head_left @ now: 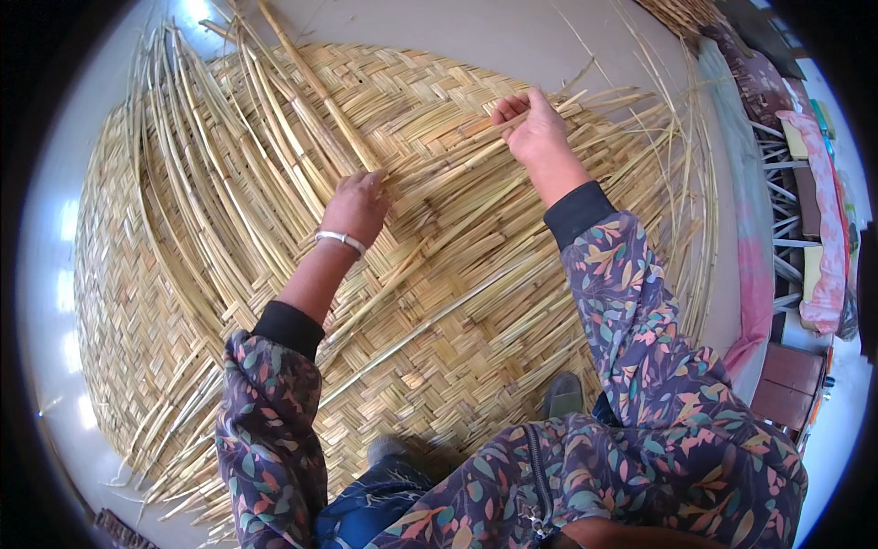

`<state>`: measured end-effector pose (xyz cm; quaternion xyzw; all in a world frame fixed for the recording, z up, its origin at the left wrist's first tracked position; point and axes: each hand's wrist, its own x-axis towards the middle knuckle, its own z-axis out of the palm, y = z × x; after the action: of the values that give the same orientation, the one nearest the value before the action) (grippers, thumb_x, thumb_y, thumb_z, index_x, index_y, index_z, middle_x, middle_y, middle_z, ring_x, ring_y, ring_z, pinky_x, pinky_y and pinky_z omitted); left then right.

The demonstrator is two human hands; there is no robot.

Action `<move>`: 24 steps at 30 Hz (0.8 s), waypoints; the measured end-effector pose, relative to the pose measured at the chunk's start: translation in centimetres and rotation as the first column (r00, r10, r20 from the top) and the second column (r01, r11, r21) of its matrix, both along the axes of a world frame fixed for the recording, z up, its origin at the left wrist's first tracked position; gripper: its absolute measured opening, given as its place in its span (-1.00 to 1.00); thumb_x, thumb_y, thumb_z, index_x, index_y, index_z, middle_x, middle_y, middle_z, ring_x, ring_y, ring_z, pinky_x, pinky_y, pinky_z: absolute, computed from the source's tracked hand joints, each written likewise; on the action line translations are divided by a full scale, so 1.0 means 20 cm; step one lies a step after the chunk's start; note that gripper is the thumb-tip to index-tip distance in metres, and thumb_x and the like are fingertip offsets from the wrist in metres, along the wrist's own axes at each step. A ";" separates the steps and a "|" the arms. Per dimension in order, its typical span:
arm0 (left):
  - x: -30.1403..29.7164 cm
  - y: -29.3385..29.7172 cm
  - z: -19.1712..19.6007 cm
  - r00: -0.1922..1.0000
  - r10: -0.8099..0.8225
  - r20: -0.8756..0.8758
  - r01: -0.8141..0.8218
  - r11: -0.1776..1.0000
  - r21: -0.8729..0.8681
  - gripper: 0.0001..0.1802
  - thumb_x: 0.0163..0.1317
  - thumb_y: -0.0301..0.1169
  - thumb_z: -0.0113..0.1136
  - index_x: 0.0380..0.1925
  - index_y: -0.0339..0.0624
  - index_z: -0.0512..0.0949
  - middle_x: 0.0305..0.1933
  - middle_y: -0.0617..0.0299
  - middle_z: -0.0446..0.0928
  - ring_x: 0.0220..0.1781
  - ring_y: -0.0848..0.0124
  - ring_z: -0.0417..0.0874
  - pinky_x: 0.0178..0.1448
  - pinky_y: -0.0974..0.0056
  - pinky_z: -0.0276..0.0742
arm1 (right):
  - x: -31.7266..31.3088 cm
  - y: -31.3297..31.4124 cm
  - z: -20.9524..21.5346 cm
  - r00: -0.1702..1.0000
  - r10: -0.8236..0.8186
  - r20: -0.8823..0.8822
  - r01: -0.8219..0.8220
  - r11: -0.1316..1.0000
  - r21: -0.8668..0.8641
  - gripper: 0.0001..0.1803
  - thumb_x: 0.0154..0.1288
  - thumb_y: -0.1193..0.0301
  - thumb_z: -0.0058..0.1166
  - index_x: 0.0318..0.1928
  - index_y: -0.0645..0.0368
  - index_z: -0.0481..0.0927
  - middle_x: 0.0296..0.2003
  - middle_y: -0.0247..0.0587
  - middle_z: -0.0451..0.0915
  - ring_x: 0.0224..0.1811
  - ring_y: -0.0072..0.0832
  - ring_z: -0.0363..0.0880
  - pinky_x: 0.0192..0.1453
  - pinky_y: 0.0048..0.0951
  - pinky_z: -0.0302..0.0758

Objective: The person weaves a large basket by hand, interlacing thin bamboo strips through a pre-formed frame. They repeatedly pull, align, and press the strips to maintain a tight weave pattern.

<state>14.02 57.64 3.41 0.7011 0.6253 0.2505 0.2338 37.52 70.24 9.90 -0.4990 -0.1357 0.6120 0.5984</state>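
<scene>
A large woven reed mat [439, 343] in a herringbone pattern spreads under me, with loose split reed strips fanning out from its weave. My left hand [355, 212], with a white bangle on the wrist, is closed at the near ends of the upright strips, where they meet the crossing ones; its fingertips are partly hidden. Up and to the right, my right hand [535, 128] is raised a little with fingers curled around a pale reed strip [457, 163]. That strip runs slantwise between the two hands. Long upright strips [197, 156] lie over the mat's far left.
Grey floor [604, 41] surrounds the mat. Long thin strips [681, 174] stick out past its right side. Farther right are a pale green and pink cloth [745, 220], a metal rack [786, 220] and a brown box-like thing [786, 384]. My shoes [563, 395] rest on the mat.
</scene>
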 end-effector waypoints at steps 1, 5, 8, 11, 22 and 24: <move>0.00 0.05 0.00 0.998 0.013 0.053 -0.010 0.997 -0.071 -0.66 0.08 -0.36 0.15 -0.11 -0.18 0.53 -0.10 0.01 0.52 -0.07 0.10 0.53 0.04 0.17 0.44 | -0.03 0.00 0.03 0.999 0.008 0.039 -0.007 1.000 -0.006 -0.68 0.37 0.17 -0.19 -0.35 0.18 0.34 -0.50 -0.23 0.44 -0.55 -0.39 0.47 -0.44 -0.32 0.48; -0.01 0.09 0.05 0.994 0.103 0.041 -0.096 0.986 -0.139 -0.77 0.03 -0.28 0.20 -0.35 -0.17 0.63 -0.29 0.04 0.56 -0.27 0.18 0.60 -0.15 0.24 0.49 | -0.19 -0.09 -0.06 0.837 0.477 0.268 -0.503 0.864 0.033 -0.57 0.36 0.03 -0.23 -0.35 0.18 0.36 -0.41 -0.19 0.48 -0.47 -0.44 0.48 -0.35 -0.42 0.46; 0.03 0.09 0.05 0.975 0.214 0.062 -0.210 0.975 -0.068 -0.76 0.04 -0.23 0.19 -0.38 -0.15 0.63 -0.40 0.04 0.58 -0.32 0.18 0.61 -0.20 0.25 0.50 | -0.38 -0.20 -0.14 0.631 0.637 0.443 -0.628 0.755 -0.190 -0.51 0.29 -0.07 -0.14 -0.30 0.16 0.40 -0.36 -0.26 0.50 -0.42 -0.51 0.43 -0.26 -0.47 0.42; 0.02 0.09 0.02 0.900 0.387 0.201 -0.369 0.921 -0.124 -0.72 0.05 -0.18 0.17 -0.37 -0.14 0.63 -0.42 0.04 0.60 -0.32 0.12 0.63 -0.18 0.18 0.51 | -0.48 -0.21 -0.22 0.395 0.741 0.543 -0.831 0.540 -0.133 -0.51 0.26 -0.08 -0.10 -0.27 0.14 0.46 -0.41 -0.33 0.48 -0.42 -0.56 0.39 -0.28 -0.49 0.37; -0.06 0.13 -0.20 0.672 0.509 0.537 -0.306 0.852 -0.425 -0.77 0.10 -0.43 0.22 -0.28 -0.37 0.56 -0.45 0.24 0.55 -0.45 0.48 0.54 -0.34 0.40 0.49 | -0.59 -0.25 -0.20 0.533 0.818 0.217 -0.793 0.572 -0.207 -0.66 0.27 0.09 -0.05 -0.25 0.11 0.53 -0.41 -0.38 0.52 -0.41 -0.61 0.47 -0.34 -0.57 0.40; -0.02 0.11 -0.16 0.828 0.381 0.411 -0.233 0.901 -0.367 -0.77 0.07 -0.46 0.20 -0.26 -0.35 0.56 -0.37 0.18 0.55 -0.34 0.39 0.56 -0.20 0.34 0.47 | -0.56 -0.24 -0.24 0.526 0.822 0.220 -0.805 0.564 -0.185 -0.71 0.27 0.15 -0.03 -0.23 0.11 0.53 -0.41 -0.41 0.51 -0.40 -0.64 0.45 -0.35 -0.60 0.39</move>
<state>13.55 59.89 0.16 0.4634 0.6854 0.3501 0.4392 26.35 65.47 5.17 -0.4775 -0.4173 0.7461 0.2027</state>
